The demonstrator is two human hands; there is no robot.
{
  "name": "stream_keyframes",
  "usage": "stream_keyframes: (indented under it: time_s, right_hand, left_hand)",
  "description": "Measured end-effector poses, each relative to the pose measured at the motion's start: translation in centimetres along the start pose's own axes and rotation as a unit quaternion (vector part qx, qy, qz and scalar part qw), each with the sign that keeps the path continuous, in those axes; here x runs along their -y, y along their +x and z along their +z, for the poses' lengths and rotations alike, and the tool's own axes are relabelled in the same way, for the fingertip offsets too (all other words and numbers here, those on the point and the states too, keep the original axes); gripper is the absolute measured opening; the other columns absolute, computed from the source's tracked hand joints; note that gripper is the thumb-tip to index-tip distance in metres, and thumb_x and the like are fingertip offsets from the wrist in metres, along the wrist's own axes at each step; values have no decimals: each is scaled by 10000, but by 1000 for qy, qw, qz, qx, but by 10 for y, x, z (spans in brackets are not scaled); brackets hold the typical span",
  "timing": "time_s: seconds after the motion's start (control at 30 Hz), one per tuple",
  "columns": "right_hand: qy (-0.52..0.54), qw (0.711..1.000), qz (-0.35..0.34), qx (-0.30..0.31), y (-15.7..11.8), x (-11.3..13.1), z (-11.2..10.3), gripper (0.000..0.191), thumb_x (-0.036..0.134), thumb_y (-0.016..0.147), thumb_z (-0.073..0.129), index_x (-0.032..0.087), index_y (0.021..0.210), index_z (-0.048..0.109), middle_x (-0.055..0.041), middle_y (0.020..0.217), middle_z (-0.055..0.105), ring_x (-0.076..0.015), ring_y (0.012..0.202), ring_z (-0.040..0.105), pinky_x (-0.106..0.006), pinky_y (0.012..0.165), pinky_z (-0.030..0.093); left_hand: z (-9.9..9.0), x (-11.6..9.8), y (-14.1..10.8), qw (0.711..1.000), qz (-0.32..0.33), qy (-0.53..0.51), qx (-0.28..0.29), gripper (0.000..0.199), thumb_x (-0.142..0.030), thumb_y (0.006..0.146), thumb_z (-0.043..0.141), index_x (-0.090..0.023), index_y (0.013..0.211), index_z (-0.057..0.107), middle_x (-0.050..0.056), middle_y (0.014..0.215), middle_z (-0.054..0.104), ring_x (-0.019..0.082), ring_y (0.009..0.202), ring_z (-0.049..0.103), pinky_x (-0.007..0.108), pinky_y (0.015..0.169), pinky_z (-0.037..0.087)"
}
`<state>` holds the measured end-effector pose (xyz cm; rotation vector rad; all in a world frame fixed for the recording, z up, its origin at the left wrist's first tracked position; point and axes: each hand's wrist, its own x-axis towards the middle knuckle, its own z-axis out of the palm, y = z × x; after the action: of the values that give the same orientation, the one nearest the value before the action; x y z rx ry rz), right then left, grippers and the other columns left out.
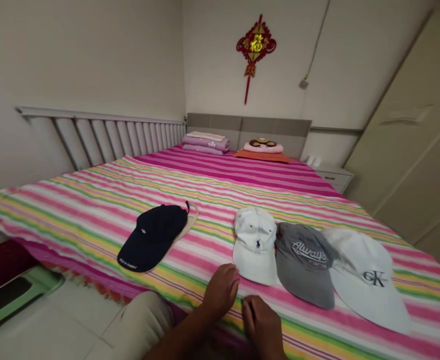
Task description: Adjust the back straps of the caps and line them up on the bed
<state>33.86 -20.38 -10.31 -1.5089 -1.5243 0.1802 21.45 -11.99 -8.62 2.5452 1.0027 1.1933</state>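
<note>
On the striped bedspread (212,250), my left hand (222,290) rests with curled fingers just below the brim of a white cap (255,240); whether it holds anything is hidden. My right hand (261,322) lies closer to me, its fingers folded, in front of the grey cap (304,265). A larger white cap (370,275) with dark letters lies beyond the grey one at the right. Further left, a navy cap (154,235) lies partly over a beige cap (188,225), tilted to the lower left.
Folded purple bedding (205,145) and a pink folded item (263,147) lie near the headboard (276,131). A metal rail (103,117) runs along the left. A green stool (21,295) stands at lower left, and a white nightstand (334,177) at the back right.
</note>
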Motion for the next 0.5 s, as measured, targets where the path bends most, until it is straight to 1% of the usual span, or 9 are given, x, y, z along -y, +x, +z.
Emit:
stream_keyframes:
  time_s: [0.1,0.17,0.23,0.33,0.4,0.43,0.47,0.5]
  right_hand:
    - [-68,996,-65,9,-3,0,3,245,280,817,443,194,611,544,-7,530,516,-146,506,485,-257,519,297]
    - [-148,981,-123,0,-3,1,3,268,265,848,396,194,630,534,-8,529,515,-146,496,490,-259,509,296]
    - [-209,964,-162,-9,-3,2,1,289,262,873,349,195,650,521,-10,539,523,-146,500,509,-257,509,314]
    - [-219,962,-160,1,-7,3,-2,301,285,889,311,201,679,510,-15,566,552,-146,521,547,-245,516,354]
    - [-211,967,-143,15,-14,2,-1,322,319,893,296,212,667,499,-7,552,562,-139,494,553,-234,490,362]
    - [-206,969,-133,19,-19,2,0,339,339,895,285,218,657,494,-1,540,564,-135,474,553,-231,472,360]
    - [-203,971,-124,22,-25,1,2,359,357,896,270,222,650,493,5,528,566,-131,454,552,-228,455,357]
    - [-202,972,-116,26,-32,0,4,381,375,898,253,226,642,492,11,514,566,-128,432,548,-227,439,352]
  left_hand:
    - [-6,-3,-5,999,-5,-3,31,276,-178,792,443,-156,1045,549,117,1018,626,211,985,557,403,857,477]
    - [-10,-2,-14,999,2,-2,50,301,-179,788,448,-144,1075,530,128,1075,607,217,1047,529,416,906,444]
    - [-14,0,-28,997,21,6,72,356,-182,785,452,-136,1137,488,145,1157,564,230,1128,474,446,950,399]
    - [-23,8,-58,992,48,16,112,481,-167,781,455,-160,1256,375,153,1307,438,244,1240,345,487,991,329]
    - [-31,17,-79,991,58,-7,122,543,-132,774,458,-200,1297,326,134,1348,390,238,1266,303,485,1003,307]
    - [-35,22,-88,991,59,-34,114,546,-119,773,461,-222,1294,337,122,1334,414,232,1255,325,475,1002,309]
    - [-40,26,-96,991,51,-73,102,517,-117,775,467,-246,1269,384,106,1296,466,223,1229,370,459,998,321]
    - [-45,31,-101,988,24,-125,87,457,-128,776,482,-264,1212,461,90,1234,531,216,1184,431,435,984,347]
